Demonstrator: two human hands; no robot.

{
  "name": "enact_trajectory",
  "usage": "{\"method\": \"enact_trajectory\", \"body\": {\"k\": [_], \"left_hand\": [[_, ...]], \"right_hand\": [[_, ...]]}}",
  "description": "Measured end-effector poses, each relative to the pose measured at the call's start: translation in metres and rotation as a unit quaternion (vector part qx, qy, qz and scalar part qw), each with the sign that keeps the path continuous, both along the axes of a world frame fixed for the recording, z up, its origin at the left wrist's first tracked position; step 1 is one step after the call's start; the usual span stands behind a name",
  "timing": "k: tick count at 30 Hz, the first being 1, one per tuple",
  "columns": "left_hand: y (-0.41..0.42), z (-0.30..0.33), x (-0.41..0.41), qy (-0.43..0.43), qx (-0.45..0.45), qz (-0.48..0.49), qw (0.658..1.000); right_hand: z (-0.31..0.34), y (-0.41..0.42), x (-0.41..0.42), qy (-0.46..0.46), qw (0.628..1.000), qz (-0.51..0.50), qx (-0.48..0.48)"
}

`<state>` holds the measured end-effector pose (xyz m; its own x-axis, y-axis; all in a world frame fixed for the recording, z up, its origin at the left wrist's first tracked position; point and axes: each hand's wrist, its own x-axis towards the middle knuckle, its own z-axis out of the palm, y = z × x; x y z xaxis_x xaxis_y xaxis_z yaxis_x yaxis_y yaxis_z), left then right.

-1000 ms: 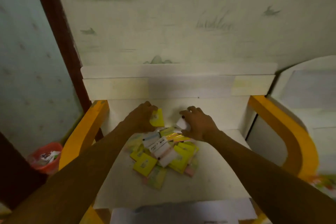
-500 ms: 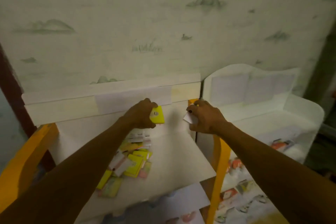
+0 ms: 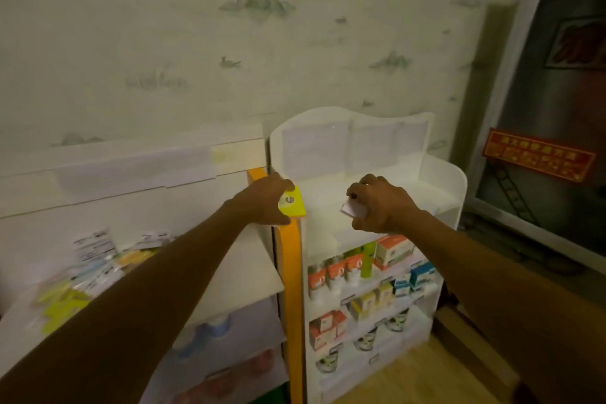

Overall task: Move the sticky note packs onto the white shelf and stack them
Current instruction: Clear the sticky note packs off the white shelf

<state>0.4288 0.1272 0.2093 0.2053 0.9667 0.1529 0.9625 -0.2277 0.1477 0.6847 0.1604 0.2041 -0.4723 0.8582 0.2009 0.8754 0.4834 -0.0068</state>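
Observation:
My left hand [image 3: 262, 202] grips a yellow sticky note pack [image 3: 292, 203] above the orange side panel, at the left edge of the white shelf [image 3: 439, 180]. My right hand [image 3: 380, 203] holds a white sticky note pack [image 3: 351, 208] over the white shelf's top level. The top level of that shelf looks bare under my hands. A blurred pile of sticky note packs [image 3: 82, 275], yellow, white and pale blue, lies on the top of the orange-framed shelf at the left.
The orange side panel [image 3: 292, 289] separates the two shelf units. Lower levels of the white shelf hold small boxes [image 3: 370, 272] and jars. A dark door [image 3: 551, 108] with a red sign stands at the right. Wooden floor lies below.
Both hands have moved right with their packs, from above the pile to the white shelf. The view has swung right, so the pile now sits at the far left.

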Motion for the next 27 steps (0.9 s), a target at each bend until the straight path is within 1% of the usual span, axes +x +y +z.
{"method": "enact_trajectory", "body": {"k": [4, 8, 19, 27], "left_hand": [[0.037, -0.001, 0.037, 0.004, 0.0, 0.004, 1.0], [0.091, -0.01, 0.068, 0.005, 0.0, -0.004, 1.0], [0.284, -0.049, 0.141, -0.029, -0.01, -0.013, 0.999], [0.39, -0.06, 0.184, -0.031, -0.014, -0.005, 0.999]], "right_hand": [[0.0, 0.033, 0.044, -0.006, 1.0, -0.011, 0.0], [-0.006, 0.083, 0.079, -0.015, 1.0, -0.02, 0.002], [-0.028, 0.27, 0.168, -0.042, 0.998, -0.028, -0.021], [-0.041, 0.388, 0.213, -0.042, 0.998, -0.009, -0.035]]}}
